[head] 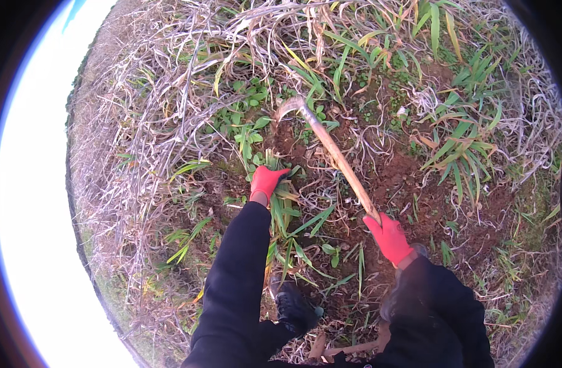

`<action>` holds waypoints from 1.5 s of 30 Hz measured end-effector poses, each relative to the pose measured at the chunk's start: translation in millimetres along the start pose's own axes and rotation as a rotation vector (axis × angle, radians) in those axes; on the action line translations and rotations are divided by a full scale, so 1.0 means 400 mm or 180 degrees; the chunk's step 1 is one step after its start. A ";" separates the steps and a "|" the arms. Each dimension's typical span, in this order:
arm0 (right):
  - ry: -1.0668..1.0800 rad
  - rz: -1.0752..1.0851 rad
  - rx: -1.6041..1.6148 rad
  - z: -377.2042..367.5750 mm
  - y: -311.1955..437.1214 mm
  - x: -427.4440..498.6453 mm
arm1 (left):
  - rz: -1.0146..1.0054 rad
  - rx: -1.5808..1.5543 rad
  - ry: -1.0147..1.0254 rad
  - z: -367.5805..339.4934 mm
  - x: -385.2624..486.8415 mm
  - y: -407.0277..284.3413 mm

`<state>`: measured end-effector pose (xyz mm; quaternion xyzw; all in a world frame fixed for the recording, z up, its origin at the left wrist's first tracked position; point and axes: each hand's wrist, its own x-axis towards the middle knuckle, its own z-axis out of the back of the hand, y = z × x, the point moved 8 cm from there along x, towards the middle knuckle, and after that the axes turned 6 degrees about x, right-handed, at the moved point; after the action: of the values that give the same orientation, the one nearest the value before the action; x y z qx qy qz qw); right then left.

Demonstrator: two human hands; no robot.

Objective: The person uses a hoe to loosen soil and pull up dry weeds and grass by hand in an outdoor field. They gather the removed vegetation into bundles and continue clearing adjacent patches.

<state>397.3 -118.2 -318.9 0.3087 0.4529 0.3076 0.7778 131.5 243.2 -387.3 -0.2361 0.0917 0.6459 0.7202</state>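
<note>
My left hand (266, 181), in a red glove with a dark fingertip area, is closed round a bunch of green leafy stalks (281, 215). The pale, cut-looking ends stick out just beyond the fingers, and long leaves trail back toward my feet. In my right hand (388, 239), also red-gloved, is the lower end of a wooden-handled hooked tool (340, 160). Its curved metal head (290, 106) points left, over or against reddish soil a little beyond my left hand. Whether the tip touches the ground I cannot tell.
Dry, tangled grass (170, 106) covers the slope to the left and ahead. Green long-leaved clumps (465, 138) grow at the right among bare reddish soil (400, 177). My dark boot (293, 306) stands below the bunch. Wooden pieces (354, 348) lie near the bottom edge.
</note>
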 end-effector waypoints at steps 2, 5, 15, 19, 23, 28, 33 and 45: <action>0.0263 -0.0195 0.0190 -0.016 -0.034 -0.020 | 0.0048 -0.1082 0.0147 -0.031 0.005 0.015; 0.0389 -0.0214 0.0345 -0.019 -0.041 -0.008 | -0.0014 -0.1953 0.0573 -0.058 0.016 0.048; 0.0643 -0.0492 -0.0062 -0.022 -0.083 -0.065 | -0.0195 -0.2507 0.0657 -0.031 -0.006 0.057; 0.0396 -0.0438 0.0363 -0.009 -0.104 -0.096 | 0.0616 -0.2567 0.0609 0.020 -0.098 0.133; -0.0260 -0.0467 0.1587 0.060 -0.081 -0.073 | 0.0869 -0.3522 -0.0084 0.195 -0.203 0.197; -0.0778 -0.0439 0.1838 0.179 -0.118 -0.148 | -0.0130 -0.3727 -0.1156 0.521 -0.331 0.151; -0.0993 -0.0291 0.1646 0.247 -0.219 -0.254 | -0.0345 -0.2413 -0.0524 0.555 -0.505 -0.001; -0.0149 -0.0620 0.0649 0.198 -0.363 -0.413 | -0.2800 0.2135 -0.0149 -0.197 -0.629 -0.397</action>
<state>430.8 -349.4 -312.4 0.3478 0.4913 0.1757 0.7790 262.4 -24.6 -310.7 0.0046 0.1691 0.2247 0.9596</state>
